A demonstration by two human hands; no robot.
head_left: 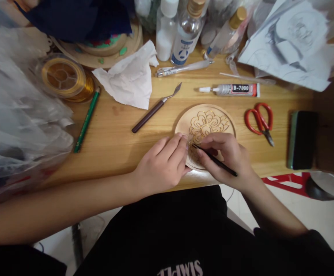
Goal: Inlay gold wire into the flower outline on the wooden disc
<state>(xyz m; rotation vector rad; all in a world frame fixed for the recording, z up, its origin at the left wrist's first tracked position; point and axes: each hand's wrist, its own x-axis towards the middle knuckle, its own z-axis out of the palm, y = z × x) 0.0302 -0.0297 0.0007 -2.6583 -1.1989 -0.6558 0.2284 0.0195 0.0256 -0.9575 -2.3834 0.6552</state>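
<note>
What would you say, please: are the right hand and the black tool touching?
Touching: the head view shows the right hand gripping the black tool, its shaft against the thumb.

Left of the left hand [162, 161], bare table [113, 147] leaves a passage as far as the green pencil [86, 120]. Ahead of that hand, the palette knife [149, 115] slants across, with crumpled tissue [129, 78] behind it. Between both hands, the wooden plate [183, 120] and black tool [224, 165] block the way. Right of the right hand [230, 159], open wood reaches the red-handled pliers [264, 128] (tips toward the near edge). Well ahead, the glue tube [236, 89] and bottles [183, 43] close things off.
</note>
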